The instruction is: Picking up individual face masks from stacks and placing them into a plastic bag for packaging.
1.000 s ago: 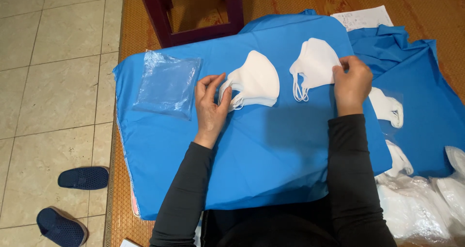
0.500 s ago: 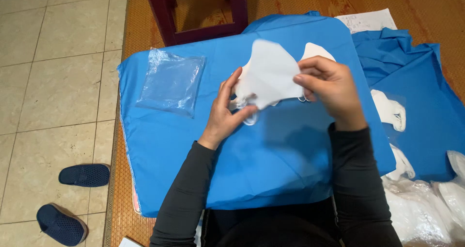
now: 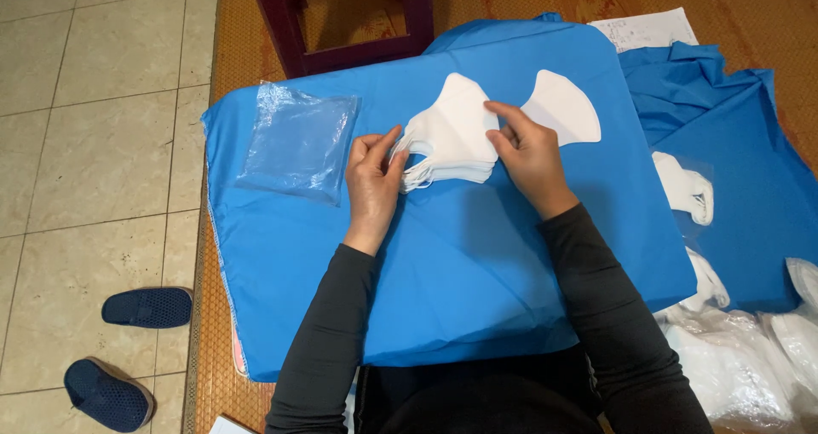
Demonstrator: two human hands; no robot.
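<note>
Head view: on the blue cloth (image 3: 477, 264), the left hand (image 3: 373, 178) and right hand (image 3: 528, 153) pinch opposite sides of a stack of white face masks (image 3: 452, 140). Beyond lies another white mask (image 3: 562, 106); left, clear plastic bags (image 3: 298, 140).

Both hands are on a small stack of white masks (image 3: 452, 140) lying on the blue cloth (image 3: 477, 264). The left hand (image 3: 373, 174) pinches the ear-loop end, the right hand (image 3: 528, 153) presses fingers on the top mask's edge. Just beyond the right hand lies a single white mask (image 3: 564, 106), flat. To the left rests a clear plastic bag (image 3: 298, 140). Down on the tiled floor sit two dark blue slippers (image 3: 128, 349). More bagged masks (image 3: 741, 357) pile at the right.
</note>
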